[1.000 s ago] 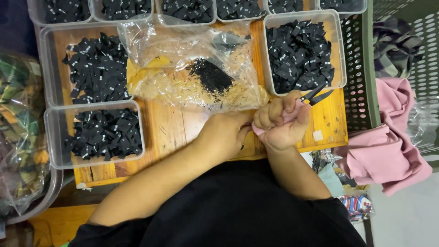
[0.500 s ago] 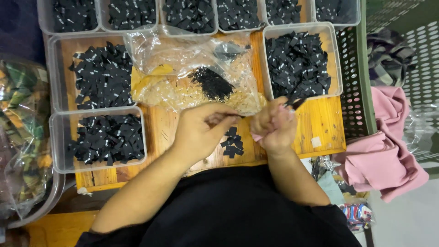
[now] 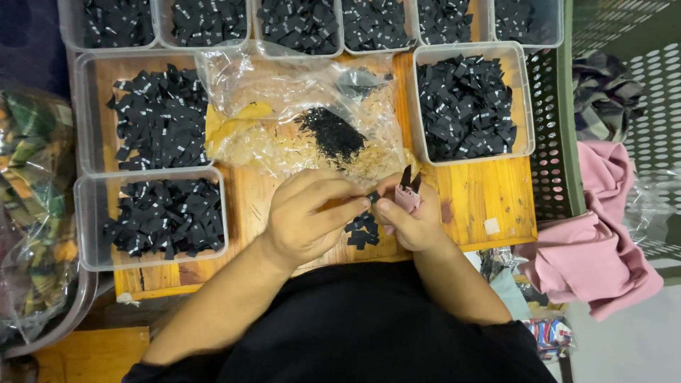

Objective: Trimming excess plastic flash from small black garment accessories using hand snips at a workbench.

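Observation:
My left hand (image 3: 306, 218) and my right hand (image 3: 413, 221) meet over the wooden board (image 3: 475, 195), pinching a small black label (image 3: 372, 197) between their fingertips. My right hand also grips small pink-handled snips (image 3: 408, 190), black blades pointing up. A little heap of black labels (image 3: 362, 230) lies on the board just under my fingers. Behind my hands lies a clear plastic bag (image 3: 298, 117) with a clump of black fasteners (image 3: 332, 133) and pale loose bits inside.
Clear plastic tubs of black labels ring the board: one at the right (image 3: 468, 103), two at the left (image 3: 159, 117) (image 3: 159, 216), a row along the top (image 3: 298, 21). A green perforated crate (image 3: 557, 142) and pink cloth (image 3: 589, 248) lie right; bagged plaid fabric (image 3: 32, 213) left.
My left hand moved from my right wrist to my right fingertips and took hold of a label. The snips' blades swung from pointing right to pointing up. A small heap of labels came into sight.

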